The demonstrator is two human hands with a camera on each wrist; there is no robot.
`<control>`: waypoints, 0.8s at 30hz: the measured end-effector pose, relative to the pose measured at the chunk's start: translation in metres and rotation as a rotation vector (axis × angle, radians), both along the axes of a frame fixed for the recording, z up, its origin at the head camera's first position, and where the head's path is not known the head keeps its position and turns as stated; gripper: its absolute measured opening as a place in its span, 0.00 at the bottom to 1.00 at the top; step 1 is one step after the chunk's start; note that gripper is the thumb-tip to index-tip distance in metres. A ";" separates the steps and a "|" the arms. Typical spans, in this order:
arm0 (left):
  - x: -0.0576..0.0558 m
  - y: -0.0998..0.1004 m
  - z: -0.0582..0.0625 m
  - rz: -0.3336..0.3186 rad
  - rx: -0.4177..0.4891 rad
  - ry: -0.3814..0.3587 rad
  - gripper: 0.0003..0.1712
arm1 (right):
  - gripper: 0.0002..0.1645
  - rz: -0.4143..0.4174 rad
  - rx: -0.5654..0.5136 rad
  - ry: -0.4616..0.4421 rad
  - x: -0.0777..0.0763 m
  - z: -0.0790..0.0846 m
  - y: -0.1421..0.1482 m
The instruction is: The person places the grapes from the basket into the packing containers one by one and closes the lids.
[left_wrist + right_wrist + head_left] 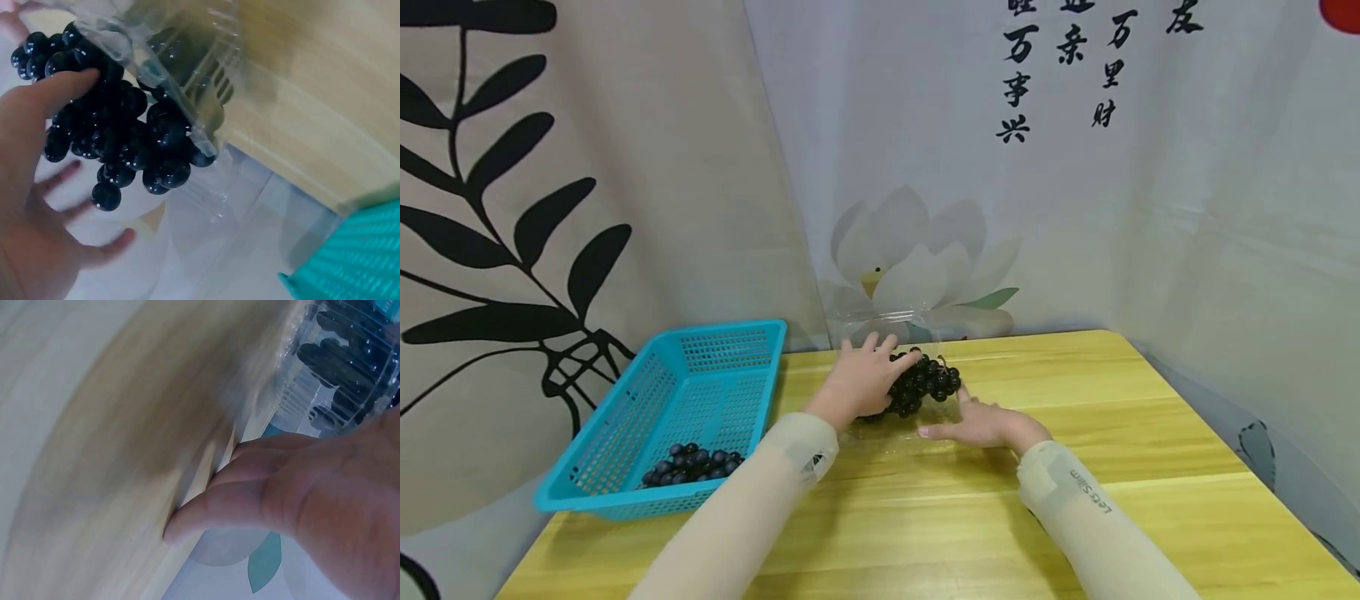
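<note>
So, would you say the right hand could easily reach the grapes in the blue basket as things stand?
Probably not directly: the left sleeve lies between the right hand and the grapes in the blue basket.

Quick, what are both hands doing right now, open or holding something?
Left hand: open, thumb touching the grapes.
Right hand: open, beside the box.

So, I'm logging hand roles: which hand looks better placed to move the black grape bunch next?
Likely the left hand: its thumb rests on the grape bunch and it is nearer the blue basket. The right hand is beside the clear container, holding no grapes.
</note>
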State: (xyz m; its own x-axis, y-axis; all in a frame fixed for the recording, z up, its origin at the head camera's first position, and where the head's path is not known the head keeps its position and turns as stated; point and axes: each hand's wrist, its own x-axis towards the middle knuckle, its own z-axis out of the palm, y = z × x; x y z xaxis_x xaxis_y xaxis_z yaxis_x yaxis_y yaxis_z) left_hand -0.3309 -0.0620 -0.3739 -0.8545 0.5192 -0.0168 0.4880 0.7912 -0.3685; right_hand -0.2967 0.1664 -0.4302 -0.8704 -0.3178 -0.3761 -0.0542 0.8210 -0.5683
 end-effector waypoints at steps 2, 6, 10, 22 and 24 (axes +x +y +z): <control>0.001 0.000 0.002 -0.056 0.007 -0.035 0.44 | 0.85 0.003 -0.003 0.003 0.000 0.000 0.000; -0.001 0.001 0.005 -0.077 0.010 -0.091 0.35 | 0.84 -0.001 -0.015 0.011 0.000 0.000 0.000; -0.001 0.006 0.005 -0.044 0.020 -0.157 0.35 | 0.82 -0.001 -0.023 0.012 0.000 -0.001 -0.001; 0.005 0.016 0.011 0.004 -0.043 -0.215 0.39 | 0.82 0.004 -0.037 -0.001 -0.001 0.000 -0.001; 0.004 0.015 0.014 0.000 -0.041 -0.220 0.40 | 0.83 0.003 -0.042 -0.006 -0.001 0.001 -0.001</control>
